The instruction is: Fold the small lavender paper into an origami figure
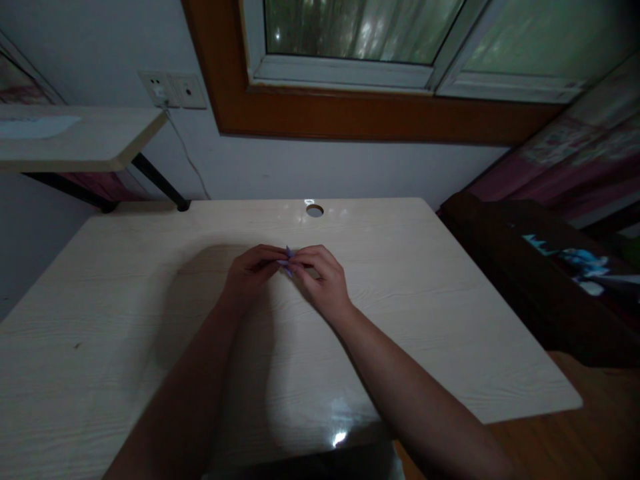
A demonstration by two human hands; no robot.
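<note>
My left hand [249, 273] and my right hand [321, 276] meet over the middle of a pale wooden table [125, 300]. Between their fingertips sits a small folded piece of purple paper [288, 261], mostly hidden by the fingers. Both hands are closed in a pinch on it, the left from the left side and the right from the right. The paper is held just above or on the tabletop; I cannot tell which.
A round cable hole [315, 211] lies in the table behind the hands. A smaller shelf-like table [75, 137] stands at the back left under a wall socket [173, 89]. A window [360, 33] is behind. Dark furniture [540, 280] borders the right edge.
</note>
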